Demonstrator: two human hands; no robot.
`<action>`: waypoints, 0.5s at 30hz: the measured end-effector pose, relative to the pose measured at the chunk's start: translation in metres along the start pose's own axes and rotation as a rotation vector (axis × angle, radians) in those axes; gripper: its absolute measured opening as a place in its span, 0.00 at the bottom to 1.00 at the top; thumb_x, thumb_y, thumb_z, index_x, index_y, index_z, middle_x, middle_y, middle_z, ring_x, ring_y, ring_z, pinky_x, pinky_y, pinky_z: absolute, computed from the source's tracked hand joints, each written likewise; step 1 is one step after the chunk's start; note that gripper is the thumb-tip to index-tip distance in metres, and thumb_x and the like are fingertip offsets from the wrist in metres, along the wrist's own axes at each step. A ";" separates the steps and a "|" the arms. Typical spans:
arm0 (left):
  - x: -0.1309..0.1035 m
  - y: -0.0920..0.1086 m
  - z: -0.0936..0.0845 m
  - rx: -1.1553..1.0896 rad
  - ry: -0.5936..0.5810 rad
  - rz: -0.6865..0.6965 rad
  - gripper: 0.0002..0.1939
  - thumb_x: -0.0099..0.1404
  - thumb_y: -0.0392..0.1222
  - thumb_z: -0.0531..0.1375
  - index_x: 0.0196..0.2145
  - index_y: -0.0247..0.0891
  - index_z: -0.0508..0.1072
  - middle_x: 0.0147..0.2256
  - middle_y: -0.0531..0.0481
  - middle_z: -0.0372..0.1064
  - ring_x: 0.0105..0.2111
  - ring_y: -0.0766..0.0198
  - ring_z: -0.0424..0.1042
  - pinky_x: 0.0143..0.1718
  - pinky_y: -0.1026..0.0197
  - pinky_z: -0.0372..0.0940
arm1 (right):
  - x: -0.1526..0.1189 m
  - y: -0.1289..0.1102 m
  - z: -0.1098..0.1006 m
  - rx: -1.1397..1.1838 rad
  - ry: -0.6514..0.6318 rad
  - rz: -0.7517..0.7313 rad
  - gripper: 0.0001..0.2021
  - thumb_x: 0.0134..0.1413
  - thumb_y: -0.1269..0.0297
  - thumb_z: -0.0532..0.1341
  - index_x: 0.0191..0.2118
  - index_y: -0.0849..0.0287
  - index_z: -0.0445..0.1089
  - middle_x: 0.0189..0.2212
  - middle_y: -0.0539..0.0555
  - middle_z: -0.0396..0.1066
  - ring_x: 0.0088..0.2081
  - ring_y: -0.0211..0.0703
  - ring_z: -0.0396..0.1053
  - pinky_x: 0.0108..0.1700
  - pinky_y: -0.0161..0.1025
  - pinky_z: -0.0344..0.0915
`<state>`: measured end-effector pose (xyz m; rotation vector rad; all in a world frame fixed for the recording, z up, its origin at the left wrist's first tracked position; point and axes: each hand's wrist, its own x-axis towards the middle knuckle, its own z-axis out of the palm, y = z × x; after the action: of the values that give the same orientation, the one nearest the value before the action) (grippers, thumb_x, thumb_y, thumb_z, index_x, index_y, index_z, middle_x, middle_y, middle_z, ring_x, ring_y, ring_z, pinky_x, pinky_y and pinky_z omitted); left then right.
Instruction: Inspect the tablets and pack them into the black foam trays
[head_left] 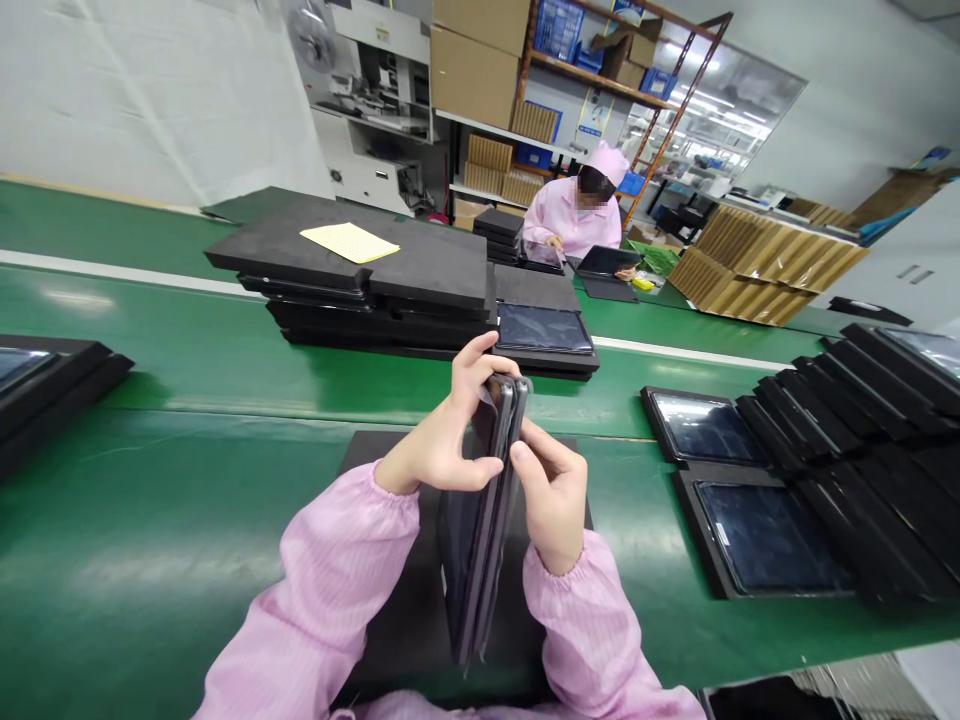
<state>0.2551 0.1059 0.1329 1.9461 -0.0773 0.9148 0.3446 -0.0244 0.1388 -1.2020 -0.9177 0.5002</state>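
Here, two tablets [486,530] upright between left hand [450,436] and right hand [553,490].

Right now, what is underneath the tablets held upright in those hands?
A black board lies beneath the tablets, on the green table. The tablets and pink sleeves hide parts of it, so anything lying there cannot be seen.

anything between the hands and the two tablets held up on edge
Nothing solid visible: the left hand and right hand both touch the two tablets near their far end. At most, what looks like thin film lies there, by the left hand's fingers.
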 end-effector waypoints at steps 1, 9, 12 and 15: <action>0.000 0.001 0.001 -0.007 -0.008 0.006 0.51 0.55 0.49 0.63 0.67 0.55 0.36 0.53 0.44 0.55 0.40 0.59 0.65 0.39 0.52 0.68 | 0.000 -0.001 0.000 -0.002 0.021 -0.001 0.15 0.53 0.63 0.64 0.45 0.56 0.83 0.46 0.55 0.82 0.49 0.57 0.80 0.51 0.51 0.78; 0.000 0.006 0.006 0.010 -0.010 -0.014 0.50 0.54 0.50 0.64 0.68 0.50 0.42 0.51 0.44 0.58 0.39 0.58 0.65 0.40 0.52 0.68 | -0.002 -0.003 -0.002 0.003 0.096 0.023 0.12 0.48 0.63 0.66 0.39 0.55 0.84 0.41 0.55 0.83 0.44 0.57 0.82 0.45 0.50 0.80; -0.001 0.008 0.007 0.020 -0.013 -0.015 0.48 0.55 0.51 0.63 0.68 0.49 0.45 0.51 0.44 0.59 0.39 0.57 0.65 0.40 0.52 0.68 | -0.001 -0.003 -0.002 -0.011 0.122 0.009 0.10 0.48 0.62 0.66 0.35 0.56 0.84 0.38 0.55 0.84 0.41 0.56 0.83 0.42 0.48 0.81; -0.001 0.014 0.007 0.097 -0.029 -0.017 0.42 0.56 0.53 0.62 0.66 0.47 0.53 0.52 0.42 0.60 0.45 0.51 0.65 0.47 0.47 0.67 | 0.000 -0.005 -0.003 -0.002 0.136 0.001 0.08 0.47 0.64 0.65 0.32 0.56 0.83 0.35 0.54 0.84 0.37 0.54 0.83 0.39 0.46 0.81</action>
<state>0.2524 0.0929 0.1405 2.0471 -0.0336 0.8933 0.3468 -0.0279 0.1429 -1.2230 -0.8016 0.4135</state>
